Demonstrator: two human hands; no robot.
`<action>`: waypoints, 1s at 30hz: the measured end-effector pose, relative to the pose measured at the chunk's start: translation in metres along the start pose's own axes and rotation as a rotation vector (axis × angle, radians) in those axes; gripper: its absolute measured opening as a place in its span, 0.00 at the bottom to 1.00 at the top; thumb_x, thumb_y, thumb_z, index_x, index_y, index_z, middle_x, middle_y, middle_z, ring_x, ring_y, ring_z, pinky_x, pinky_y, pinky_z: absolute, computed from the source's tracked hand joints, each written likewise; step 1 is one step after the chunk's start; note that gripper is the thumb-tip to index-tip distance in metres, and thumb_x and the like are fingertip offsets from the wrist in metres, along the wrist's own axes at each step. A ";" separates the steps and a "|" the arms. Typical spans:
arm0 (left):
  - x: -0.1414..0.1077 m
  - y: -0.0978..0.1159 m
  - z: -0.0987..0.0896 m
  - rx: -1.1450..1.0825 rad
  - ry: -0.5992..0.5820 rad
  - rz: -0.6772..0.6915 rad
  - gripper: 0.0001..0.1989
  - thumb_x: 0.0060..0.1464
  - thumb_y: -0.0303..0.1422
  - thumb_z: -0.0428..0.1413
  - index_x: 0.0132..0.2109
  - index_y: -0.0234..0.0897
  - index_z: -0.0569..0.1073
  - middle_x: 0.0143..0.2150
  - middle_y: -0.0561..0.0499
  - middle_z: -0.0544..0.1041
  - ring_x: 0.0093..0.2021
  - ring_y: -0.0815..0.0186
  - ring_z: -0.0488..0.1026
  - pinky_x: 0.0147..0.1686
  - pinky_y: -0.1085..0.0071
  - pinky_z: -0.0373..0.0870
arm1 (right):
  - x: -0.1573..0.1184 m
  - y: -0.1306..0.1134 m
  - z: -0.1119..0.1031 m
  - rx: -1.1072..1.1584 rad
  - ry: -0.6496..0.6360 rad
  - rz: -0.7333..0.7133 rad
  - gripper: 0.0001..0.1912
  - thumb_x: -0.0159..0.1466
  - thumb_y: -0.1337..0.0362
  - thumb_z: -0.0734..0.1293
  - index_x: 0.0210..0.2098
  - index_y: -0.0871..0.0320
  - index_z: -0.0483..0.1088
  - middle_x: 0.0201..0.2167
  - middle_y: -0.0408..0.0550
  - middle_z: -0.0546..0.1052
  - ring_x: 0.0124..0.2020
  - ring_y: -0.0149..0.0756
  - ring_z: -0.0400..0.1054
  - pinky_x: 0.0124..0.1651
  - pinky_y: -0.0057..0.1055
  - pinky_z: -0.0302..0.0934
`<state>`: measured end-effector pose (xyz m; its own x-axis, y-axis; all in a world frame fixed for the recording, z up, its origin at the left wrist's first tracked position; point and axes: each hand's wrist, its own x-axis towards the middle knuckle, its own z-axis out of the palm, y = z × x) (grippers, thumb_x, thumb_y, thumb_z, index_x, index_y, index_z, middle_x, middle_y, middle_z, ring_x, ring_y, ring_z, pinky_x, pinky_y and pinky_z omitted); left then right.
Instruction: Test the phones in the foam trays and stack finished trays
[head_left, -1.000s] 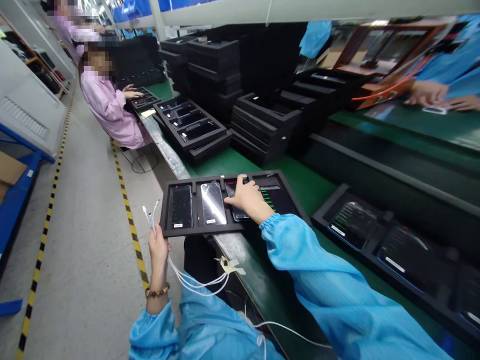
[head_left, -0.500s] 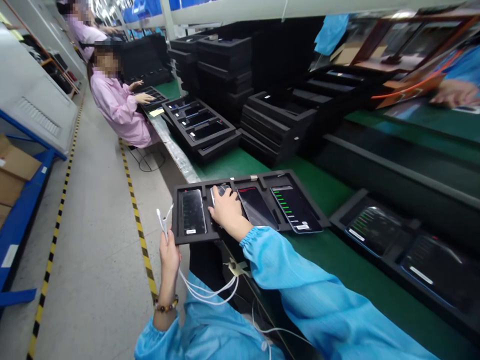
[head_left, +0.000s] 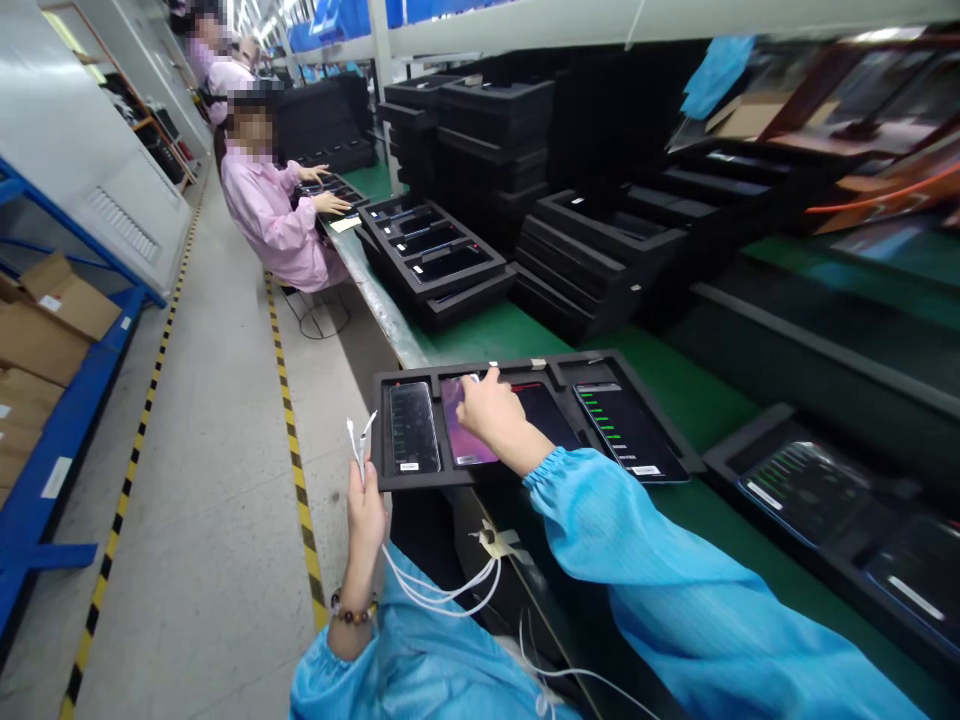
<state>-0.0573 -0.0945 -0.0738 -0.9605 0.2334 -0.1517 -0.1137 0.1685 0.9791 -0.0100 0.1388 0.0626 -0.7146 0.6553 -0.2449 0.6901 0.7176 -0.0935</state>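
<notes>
My left hand (head_left: 366,508) is closed around white charging cables (head_left: 362,440), their plug ends sticking up above the fingers. It is beside the left end of a black foam tray (head_left: 551,371) holding several smartphones. My right hand (head_left: 496,412) reaches over the tray, fingers apart and fingertips at the upper part of a smartphone with a lit purple screen (head_left: 466,436). Left of it lies a dark-screened phone (head_left: 414,425) with a white label. Partly behind my right hand is a phone with red text (head_left: 546,410). At the right end, a phone shows green bars (head_left: 626,425).
Another foam tray with phones (head_left: 806,490) lies on the green bench (head_left: 720,385) at right. Stacked black trays (head_left: 592,270) stand behind. A co-worker in pink (head_left: 262,210) sits farther along the bench. Tape (head_left: 499,542) fixes the cables at the bench edge.
The second phone's screen, dark before, is now lit purple. My right hand has shifted toward that phone's upper right, uncovering more of it. The whole view has swung slightly left.
</notes>
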 end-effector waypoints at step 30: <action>0.004 -0.014 0.002 0.015 -0.057 0.054 0.37 0.69 0.63 0.50 0.67 0.40 0.76 0.37 0.42 0.81 0.40 0.51 0.82 0.36 0.58 0.82 | -0.041 -0.040 0.004 0.008 -0.032 -0.204 0.28 0.78 0.49 0.62 0.71 0.56 0.66 0.65 0.68 0.72 0.63 0.55 0.70 0.57 0.41 0.68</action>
<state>-0.0592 -0.0943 -0.0882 -0.9490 0.2965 -0.1068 -0.0582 0.1682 0.9840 -0.0079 0.0824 0.0725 -0.8358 0.4882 -0.2511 0.5321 0.8329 -0.1520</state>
